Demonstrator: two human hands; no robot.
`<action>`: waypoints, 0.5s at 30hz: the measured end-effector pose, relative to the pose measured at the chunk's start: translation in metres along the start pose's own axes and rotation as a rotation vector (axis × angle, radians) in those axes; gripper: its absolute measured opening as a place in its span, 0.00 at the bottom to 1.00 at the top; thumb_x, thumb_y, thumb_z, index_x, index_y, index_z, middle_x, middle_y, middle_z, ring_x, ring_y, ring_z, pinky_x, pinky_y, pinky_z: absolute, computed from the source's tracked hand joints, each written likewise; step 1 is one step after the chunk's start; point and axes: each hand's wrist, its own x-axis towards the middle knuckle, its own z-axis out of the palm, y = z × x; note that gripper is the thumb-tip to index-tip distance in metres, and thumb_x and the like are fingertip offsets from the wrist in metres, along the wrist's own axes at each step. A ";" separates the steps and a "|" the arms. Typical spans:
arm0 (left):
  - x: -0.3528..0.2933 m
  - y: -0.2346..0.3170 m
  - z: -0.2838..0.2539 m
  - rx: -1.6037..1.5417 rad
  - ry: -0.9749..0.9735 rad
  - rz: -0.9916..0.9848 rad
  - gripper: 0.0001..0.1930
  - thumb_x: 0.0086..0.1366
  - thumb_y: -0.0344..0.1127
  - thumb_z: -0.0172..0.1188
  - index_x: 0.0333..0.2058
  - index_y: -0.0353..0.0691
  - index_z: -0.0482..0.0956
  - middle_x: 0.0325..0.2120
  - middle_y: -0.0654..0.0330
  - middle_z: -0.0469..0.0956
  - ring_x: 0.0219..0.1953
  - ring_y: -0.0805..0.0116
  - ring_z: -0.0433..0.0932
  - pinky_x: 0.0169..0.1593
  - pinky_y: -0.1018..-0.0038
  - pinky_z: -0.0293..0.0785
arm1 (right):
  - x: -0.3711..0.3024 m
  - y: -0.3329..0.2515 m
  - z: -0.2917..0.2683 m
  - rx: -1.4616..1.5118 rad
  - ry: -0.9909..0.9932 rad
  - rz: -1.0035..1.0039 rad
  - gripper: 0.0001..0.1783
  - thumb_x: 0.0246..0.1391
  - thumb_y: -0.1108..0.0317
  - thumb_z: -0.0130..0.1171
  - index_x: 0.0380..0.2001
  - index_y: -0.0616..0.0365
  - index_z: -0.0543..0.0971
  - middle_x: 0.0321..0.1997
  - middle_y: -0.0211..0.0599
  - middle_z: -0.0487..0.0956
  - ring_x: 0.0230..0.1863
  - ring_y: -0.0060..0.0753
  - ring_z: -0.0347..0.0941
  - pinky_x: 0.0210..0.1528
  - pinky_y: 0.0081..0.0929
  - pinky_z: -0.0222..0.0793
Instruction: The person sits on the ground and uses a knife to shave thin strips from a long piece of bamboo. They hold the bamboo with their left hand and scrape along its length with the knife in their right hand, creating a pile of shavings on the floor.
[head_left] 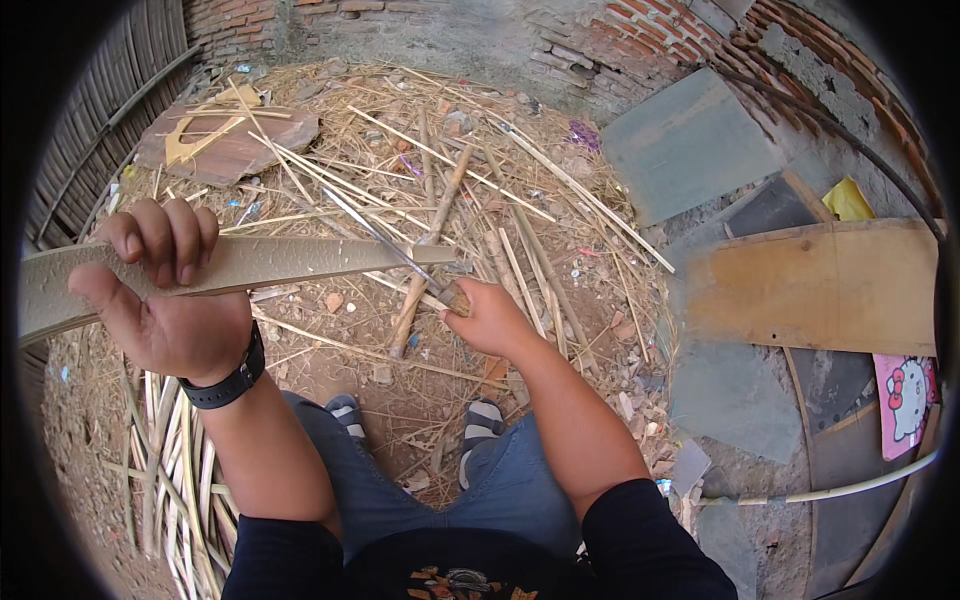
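Observation:
My left hand [195, 325] is closed around a long, pale, flat wooden strip [320, 258], with the fingers over its upper edge and the thumb across its near face. The strip runs level from the left rim and narrows towards its right end. A long, thin-bladed knife [362, 222] is in my right hand [492, 315], gripped by its brown handle. Its blade slants up and to the left, crossing the strip near the narrow end. Whether the edge touches the strip, I cannot tell. A dark watch sits on my left wrist.
Split bamboo sticks [450, 200] and straw litter the dirt ahead. More strips [175, 470] are piled at lower left. A brown board [215, 150] lies at far left. Grey sheets [690, 145] and a wooden panel [815, 285] line the right, below a brick wall [400, 25].

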 end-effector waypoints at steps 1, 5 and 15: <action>0.002 0.002 -0.002 0.022 -0.008 0.004 0.22 0.71 0.61 0.43 0.32 0.48 0.68 0.20 0.71 0.58 0.20 0.79 0.56 0.29 0.80 0.52 | 0.002 -0.004 0.001 -0.004 -0.002 -0.007 0.23 0.49 0.57 0.65 0.42 0.64 0.76 0.32 0.57 0.79 0.36 0.57 0.77 0.40 0.42 0.70; 0.005 0.000 -0.005 0.042 0.115 -0.008 0.24 0.70 0.63 0.41 0.30 0.48 0.69 0.15 0.71 0.58 0.17 0.78 0.56 0.25 0.79 0.54 | 0.002 -0.013 0.007 0.002 -0.042 0.002 0.29 0.50 0.51 0.65 0.49 0.62 0.75 0.42 0.57 0.79 0.45 0.57 0.77 0.49 0.44 0.72; 0.005 -0.015 -0.005 -0.145 0.025 -0.231 0.24 0.70 0.60 0.43 0.27 0.45 0.69 0.15 0.68 0.60 0.17 0.76 0.59 0.24 0.78 0.54 | -0.010 -0.028 -0.004 0.295 0.141 -0.219 0.31 0.50 0.55 0.67 0.49 0.69 0.74 0.49 0.51 0.75 0.53 0.49 0.72 0.54 0.37 0.67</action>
